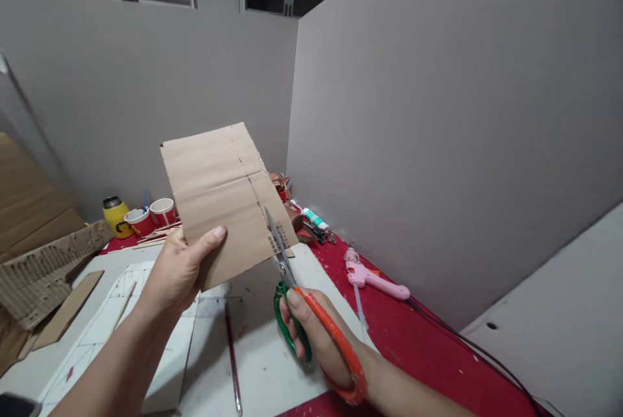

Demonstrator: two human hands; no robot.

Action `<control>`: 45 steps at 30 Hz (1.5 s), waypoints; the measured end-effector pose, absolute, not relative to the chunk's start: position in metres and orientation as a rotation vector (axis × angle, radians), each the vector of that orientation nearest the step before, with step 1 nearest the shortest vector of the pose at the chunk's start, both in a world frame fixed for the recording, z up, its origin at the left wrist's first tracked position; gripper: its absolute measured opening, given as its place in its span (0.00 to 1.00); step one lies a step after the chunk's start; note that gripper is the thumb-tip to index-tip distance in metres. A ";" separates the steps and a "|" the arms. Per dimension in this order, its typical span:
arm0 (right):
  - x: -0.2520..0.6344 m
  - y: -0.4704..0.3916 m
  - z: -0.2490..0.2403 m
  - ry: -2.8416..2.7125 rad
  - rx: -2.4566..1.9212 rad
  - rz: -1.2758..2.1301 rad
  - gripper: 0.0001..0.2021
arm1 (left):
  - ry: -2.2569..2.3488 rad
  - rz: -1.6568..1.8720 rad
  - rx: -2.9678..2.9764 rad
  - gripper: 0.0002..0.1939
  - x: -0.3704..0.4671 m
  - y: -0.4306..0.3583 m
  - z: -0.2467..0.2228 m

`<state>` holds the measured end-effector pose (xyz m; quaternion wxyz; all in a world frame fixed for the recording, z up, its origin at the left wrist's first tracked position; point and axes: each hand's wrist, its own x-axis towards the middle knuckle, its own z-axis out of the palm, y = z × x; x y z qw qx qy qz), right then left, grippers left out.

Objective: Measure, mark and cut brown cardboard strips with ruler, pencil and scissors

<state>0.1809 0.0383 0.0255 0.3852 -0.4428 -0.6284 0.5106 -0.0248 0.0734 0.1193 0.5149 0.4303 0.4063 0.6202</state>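
My left hand (182, 268) grips the lower left part of a brown cardboard sheet (214, 190), thumb on its face. The sheet is raised above the white board, with a crease across it and a dark line running down its right side. My right hand (316, 333) holds scissors (283, 264) with one green and one orange handle, fingers through the loops. The scissor blades meet the sheet's lower edge near some small print, one blade over its face. The other blade is mostly hidden.
Below lie a white board (263, 365), a pen (232, 358) and drawn paper (170, 365). A pink glue gun (374, 281) with a cord rests on red cloth at right. Cups (163, 211), a yellow bottle (117, 217) and cardboard (39, 209) stand left. Grey partitions (438, 112) rise behind.
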 end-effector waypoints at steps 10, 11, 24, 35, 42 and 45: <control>0.177 0.035 0.033 -1.544 -1.136 1.357 0.36 | 0.986 1.480 1.037 0.31 -0.024 0.070 0.122; 0.177 0.035 0.033 -1.535 -1.135 1.363 0.36 | 0.989 1.479 1.040 0.31 -0.023 0.070 0.123; 0.185 0.033 0.030 -1.574 -1.064 1.410 0.35 | 1.032 1.484 1.032 0.37 -0.021 0.064 0.127; 0.195 0.046 0.013 -1.673 -1.036 1.317 0.33 | 1.059 1.494 1.082 0.38 -0.021 0.070 0.120; 0.192 0.041 0.024 -1.633 -1.060 1.286 0.34 | 1.068 1.469 1.066 0.37 -0.017 0.068 0.121; 0.190 0.038 0.027 -1.609 -1.073 1.305 0.34 | 1.076 1.465 1.059 0.39 -0.017 0.069 0.122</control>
